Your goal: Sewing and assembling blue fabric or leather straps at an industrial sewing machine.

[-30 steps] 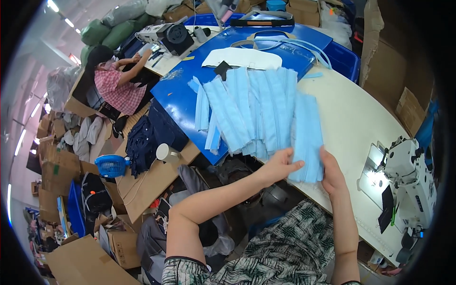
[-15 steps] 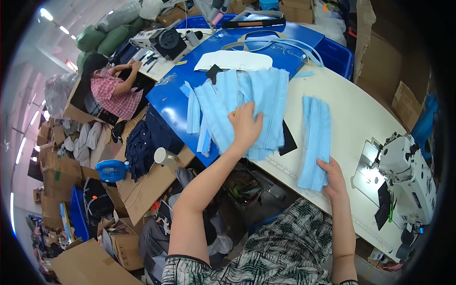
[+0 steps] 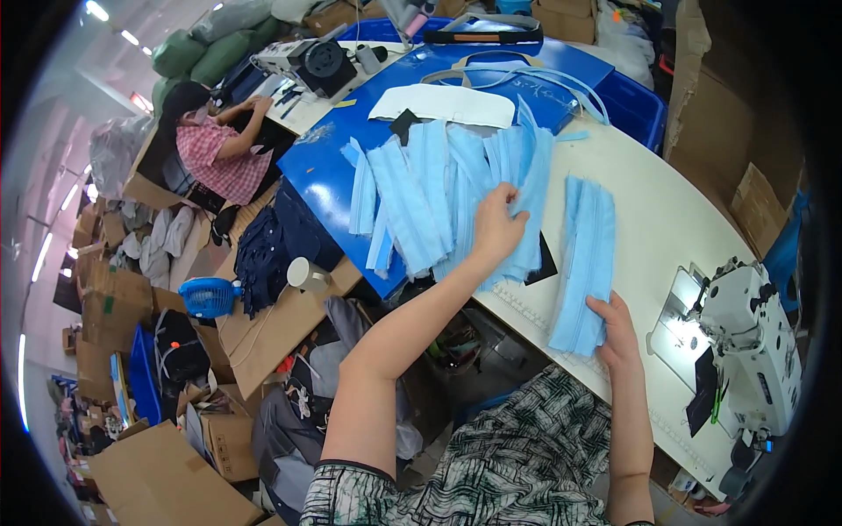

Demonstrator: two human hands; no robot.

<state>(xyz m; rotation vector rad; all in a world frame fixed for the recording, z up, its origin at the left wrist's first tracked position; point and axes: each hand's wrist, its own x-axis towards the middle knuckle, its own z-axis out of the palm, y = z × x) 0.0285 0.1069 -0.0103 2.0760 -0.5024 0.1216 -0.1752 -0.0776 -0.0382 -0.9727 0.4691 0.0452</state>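
Head view: my left hand lies flat, fingers spread, on the loose pile of blue strips at centre frame; my right hand, lower right, pinches the near end of a neat stack on the white desk; one stack looks gathered, most of the pile still waits, I judge; the sewing machine at the right edge is partly cut off; my right fingertips are hidden under the stack.
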